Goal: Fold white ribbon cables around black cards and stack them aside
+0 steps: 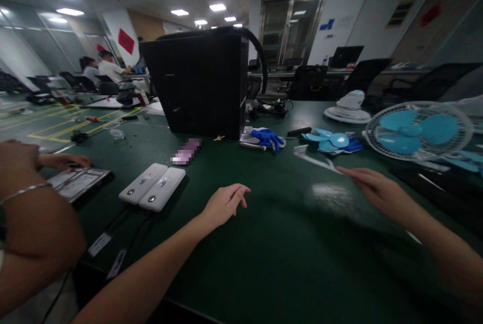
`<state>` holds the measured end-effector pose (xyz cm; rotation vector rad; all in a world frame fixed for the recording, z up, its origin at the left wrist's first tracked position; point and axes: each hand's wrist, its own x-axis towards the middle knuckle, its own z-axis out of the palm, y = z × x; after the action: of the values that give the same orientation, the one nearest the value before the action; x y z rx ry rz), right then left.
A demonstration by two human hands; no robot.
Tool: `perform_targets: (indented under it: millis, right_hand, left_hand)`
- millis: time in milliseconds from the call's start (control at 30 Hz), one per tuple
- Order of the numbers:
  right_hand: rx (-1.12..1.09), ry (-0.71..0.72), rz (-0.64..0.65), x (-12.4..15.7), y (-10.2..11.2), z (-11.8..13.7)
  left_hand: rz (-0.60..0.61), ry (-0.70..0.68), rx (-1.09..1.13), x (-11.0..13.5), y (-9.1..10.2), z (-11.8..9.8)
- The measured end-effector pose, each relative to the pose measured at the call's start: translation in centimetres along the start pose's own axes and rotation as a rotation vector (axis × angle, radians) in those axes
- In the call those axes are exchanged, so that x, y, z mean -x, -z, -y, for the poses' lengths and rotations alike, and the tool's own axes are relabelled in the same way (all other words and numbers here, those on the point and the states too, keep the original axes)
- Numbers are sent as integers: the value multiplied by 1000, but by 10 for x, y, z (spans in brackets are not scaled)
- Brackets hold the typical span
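My left hand (225,204) hovers over the green table, its fingers loosely bent and slightly apart, with nothing visible in it. To the right, my right hand (377,193) has its fingers together at the near end of a thin, pale, translucent strip (315,159) with a bent far end. The strip looks pinched at the fingertips; exactly what it is cannot be made out. Just beyond it lie blue fan blades (327,140) on a blue glove. A round fan grille with blue blades (409,130) stands beyond my right hand.
A black computer case (198,82) stands at the back. Two white power banks (163,190) with cables, a pixelated pink object (186,152) and a blue-and-white glove (267,138) lie on the table (264,263). Another person's arm (37,223) and hands are at left, by a framed panel (81,183).
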<state>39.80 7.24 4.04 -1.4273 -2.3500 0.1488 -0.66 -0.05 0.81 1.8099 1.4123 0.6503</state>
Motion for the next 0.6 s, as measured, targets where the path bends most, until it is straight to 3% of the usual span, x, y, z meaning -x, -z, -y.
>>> perform_targets:
  millis: [100,167,300,467,600]
  right_hand:
    - [-52,196,172,4,-16,59]
    - [-49,302,241,8,-23,87]
    - [-64,352,314,13,-26,112]
    - [-126,221,410,11,-21,97]
    - [89,-84,249,-3,-8,42]
  left_hand:
    - [94,63,307,-3,-2,1]
    - [213,107,396,-3,-2,-1]
    - [388,102,351,1,-1,-6]
    - [514,72,364,3,2,-6]
    - [545,114,352,0,0,0]
